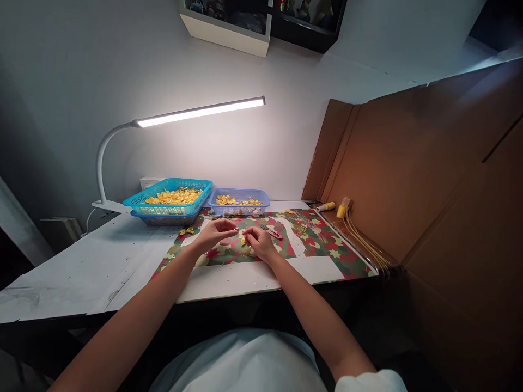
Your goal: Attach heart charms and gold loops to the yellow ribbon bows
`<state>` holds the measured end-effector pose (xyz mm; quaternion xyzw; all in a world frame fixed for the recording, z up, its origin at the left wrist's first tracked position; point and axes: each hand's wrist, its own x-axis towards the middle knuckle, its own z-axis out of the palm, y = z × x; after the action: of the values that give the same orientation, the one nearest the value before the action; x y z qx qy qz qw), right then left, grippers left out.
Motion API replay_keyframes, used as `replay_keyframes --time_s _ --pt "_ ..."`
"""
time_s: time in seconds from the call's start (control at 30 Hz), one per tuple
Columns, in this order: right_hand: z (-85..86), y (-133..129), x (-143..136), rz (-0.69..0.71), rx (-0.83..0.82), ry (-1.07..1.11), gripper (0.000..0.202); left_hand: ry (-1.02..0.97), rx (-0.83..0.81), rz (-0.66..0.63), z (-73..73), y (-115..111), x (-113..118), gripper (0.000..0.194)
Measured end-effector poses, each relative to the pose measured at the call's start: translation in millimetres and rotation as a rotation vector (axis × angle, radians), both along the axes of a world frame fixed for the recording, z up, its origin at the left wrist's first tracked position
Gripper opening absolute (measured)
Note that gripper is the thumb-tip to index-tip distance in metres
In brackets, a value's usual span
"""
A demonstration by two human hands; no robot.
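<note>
My left hand [215, 234] is raised over the patterned table cover, thumb and fingers pinched together. A tiny item shows at its fingertips, too small to name. Facing it, my right hand [260, 242] also has its fingers drawn into a pinch, the tips a short gap from the left ones. What the right fingers hold, if anything, cannot be made out. Just under the right fingertips is a small yellow piece [243, 241]. Beyond the right hand lies a slim tool with a pink handle [274, 234], partly hidden by that hand. A yellow bow [187, 231] rests left of the hands.
A turquoise basket [167, 209] of yellow pieces sits stacked at the back left, beside a lilac basket [239, 209] with more. A lit lamp [200, 112] arches above. Thread spools [344, 208], yellow strands [363, 239] and a tall cardboard panel [425, 163] border the right side.
</note>
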<state>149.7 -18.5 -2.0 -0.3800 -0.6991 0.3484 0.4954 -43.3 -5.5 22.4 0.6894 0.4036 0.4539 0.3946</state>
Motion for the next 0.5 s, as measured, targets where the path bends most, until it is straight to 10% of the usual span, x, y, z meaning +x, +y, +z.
replay_keyframes --time_s 0.5 --pt "0.9 -5.0 -0.3 0.001 0.063 -0.047 0.014 0.056 0.101 0.113 -6.8 -1.2 3.5 0.034"
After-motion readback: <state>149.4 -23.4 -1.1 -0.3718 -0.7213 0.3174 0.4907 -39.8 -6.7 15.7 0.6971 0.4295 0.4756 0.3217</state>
